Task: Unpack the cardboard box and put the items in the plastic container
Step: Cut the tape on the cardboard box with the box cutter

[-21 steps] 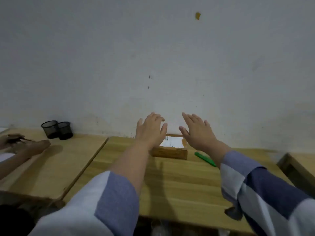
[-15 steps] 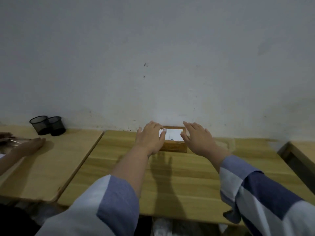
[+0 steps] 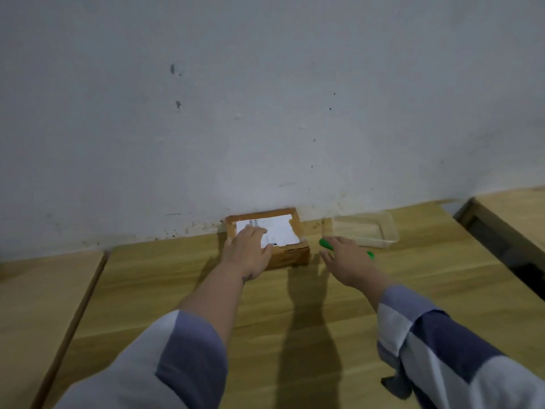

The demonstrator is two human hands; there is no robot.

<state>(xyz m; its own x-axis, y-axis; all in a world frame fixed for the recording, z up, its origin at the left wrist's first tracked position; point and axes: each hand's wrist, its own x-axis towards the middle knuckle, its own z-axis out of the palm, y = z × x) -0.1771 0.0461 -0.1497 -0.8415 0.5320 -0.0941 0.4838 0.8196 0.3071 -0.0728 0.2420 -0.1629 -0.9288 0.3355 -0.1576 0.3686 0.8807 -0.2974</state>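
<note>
Cardboard box (image 3: pixel 290 255): set on the wooden bench (image 3: pixel 295 320) at its far edge, close against the grey wall (image 3: pixel 265 98); the flaps are seen closed, with a white label (image 3: pixel 275 231) across the top.
Left hand (image 3: pixel 249 252): laid flat, palm down, on the near left part of the box top; the fingers are spread over the label and nothing is enclosed by them, so the grip is released.
Right hand (image 3: pixel 346 261): held just to the right of the box, apart from it, palm down and low over the bench; the fingers are extended and loose, the grip released, though contact with the bench cannot be told.
Green item (image 3: pixel 326 243): lying on the bench under the right hand, its two ends showing on either side of the knuckles; it is not seen to be grasped.
Plastic container (image 3: pixel 365 228): clear and shallow, placed on the bench to the right of the box, near the wall and just beyond the right hand; nothing is seen inside it.
Sleeves: blue and white striped, the left one (image 3: pixel 153 367) pushed up the forearm, the right (image 3: pixel 442 343) reaching the wrist.
Neighbouring benches: one adjoins on the left (image 3: pixel 38 305), another is seen at the right edge (image 3: pixel 519 214).
</note>
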